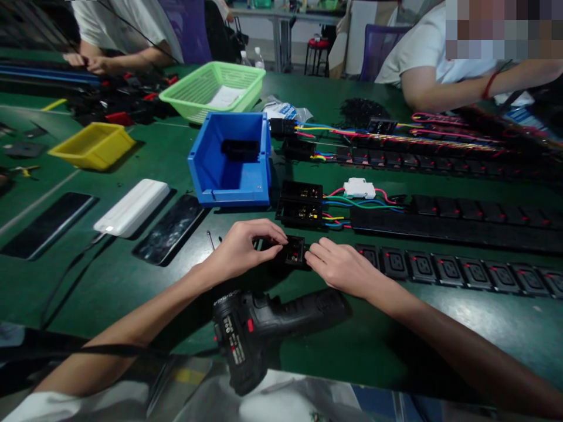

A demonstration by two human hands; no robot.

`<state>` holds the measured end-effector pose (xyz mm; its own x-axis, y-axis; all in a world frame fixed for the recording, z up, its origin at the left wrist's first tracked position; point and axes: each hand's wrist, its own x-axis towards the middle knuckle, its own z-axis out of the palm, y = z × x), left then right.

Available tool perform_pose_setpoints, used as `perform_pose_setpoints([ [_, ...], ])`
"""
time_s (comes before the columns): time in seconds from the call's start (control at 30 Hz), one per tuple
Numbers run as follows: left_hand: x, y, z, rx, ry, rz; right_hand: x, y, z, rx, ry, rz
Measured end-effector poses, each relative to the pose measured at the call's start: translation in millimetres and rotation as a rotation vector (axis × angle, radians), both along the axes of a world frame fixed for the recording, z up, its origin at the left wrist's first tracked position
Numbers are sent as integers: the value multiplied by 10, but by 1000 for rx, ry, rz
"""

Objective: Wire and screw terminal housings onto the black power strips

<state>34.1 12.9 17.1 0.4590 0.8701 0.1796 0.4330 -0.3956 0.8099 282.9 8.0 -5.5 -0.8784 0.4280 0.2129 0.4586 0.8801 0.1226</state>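
A small open black plastic housing (pixel 295 252), with metal contacts and a bit of red inside, lies on the green bench between my hands. My left hand (pixel 246 246) pinches the housing's left side with thumb and forefinger. Against the right end, my right hand (pixel 338 264) has its fingers curled round the edge; its thumb is hidden. A row of black socket modules (pixel 422 266) stretches right from behind my right hand. Just in front of my hands, a black cordless screwdriver (pixel 259 328) rests on its side.
Beyond my hands stand a blue bin (pixel 233 181) holding a black part, a green basket (pixel 211 94) and a yellow tray (pixel 94 146). Two phones and a white power bank (pixel 132 208) lie left. Wired black strips (pixel 440 228) extend right. Two people sit across the bench.
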Motion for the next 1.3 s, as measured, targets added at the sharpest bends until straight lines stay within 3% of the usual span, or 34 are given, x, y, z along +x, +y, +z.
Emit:
perform_pose_setpoints([
  [0.23,20,-3,-59,24,51,1,6,-24,-53,44,52,-34],
  [0.67,20,-9,-28,-102,24,18,32,-42,-73,126,52,-37],
  [0.97,49,202,222,123,396,-290,34,-47,-71,107,55,-38],
  [1.3,203,339,369,58,533,-413,47,-57,-95,77,71,-40],
])
